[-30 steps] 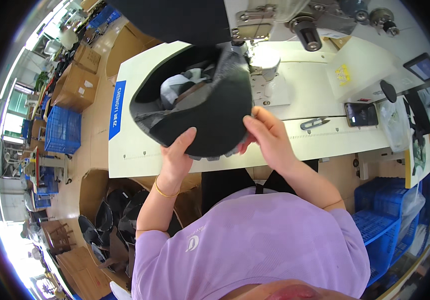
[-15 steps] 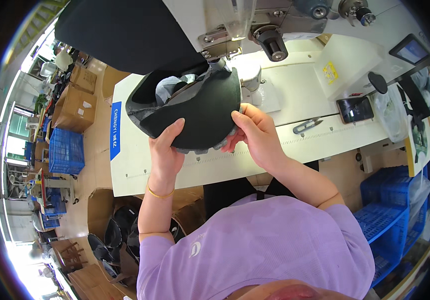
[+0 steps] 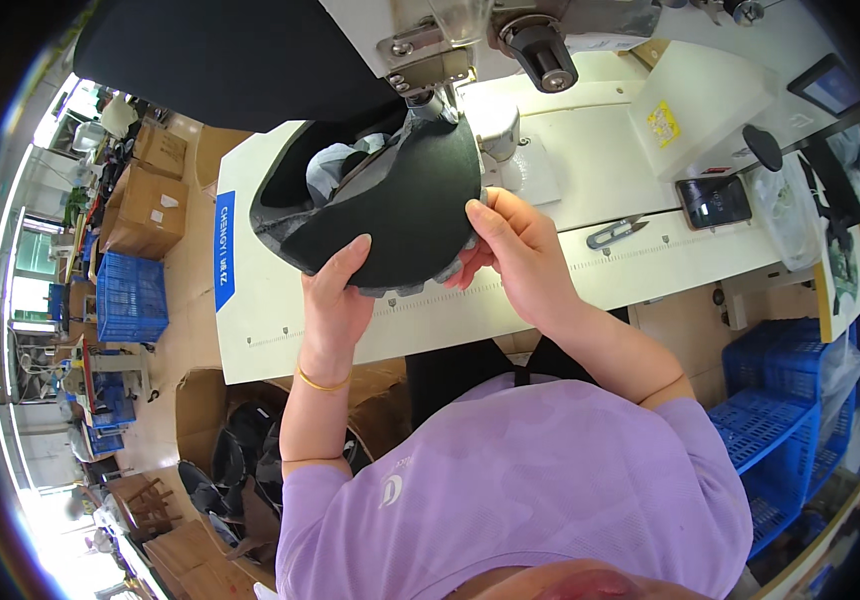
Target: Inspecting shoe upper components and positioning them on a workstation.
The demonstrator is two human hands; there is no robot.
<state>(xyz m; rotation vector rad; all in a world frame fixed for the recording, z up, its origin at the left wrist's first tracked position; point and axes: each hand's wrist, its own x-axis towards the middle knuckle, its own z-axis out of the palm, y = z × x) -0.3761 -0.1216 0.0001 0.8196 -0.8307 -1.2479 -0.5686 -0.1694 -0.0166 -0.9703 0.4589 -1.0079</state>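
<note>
A hollow, cap-like black fabric piece (image 3: 405, 205) with a grey inside and a notched grey lower edge sits under the head of a sewing machine (image 3: 430, 75). My left hand (image 3: 335, 300) grips its lower left edge, thumb on top and fingers hidden underneath. At its right edge my right hand (image 3: 510, 245) pinches the rim between thumb and fingers. The far edge of the piece meets the machine's needle area, where the contact point is partly hidden. Grey and white cloth (image 3: 335, 168) shows inside the hollow.
Thread snips (image 3: 617, 232) and a phone (image 3: 713, 202) lie on the white table (image 3: 450, 325) to the right. A cardboard box (image 3: 200, 400) of black pieces stands below left. Blue crates (image 3: 775, 400) stand at the right, beside a clear plastic bag (image 3: 788, 225).
The whole view has shifted slightly. Both hands keep their hold, and the black piece stays at the needle with little visible movement. The phone's screen has lit up.
</note>
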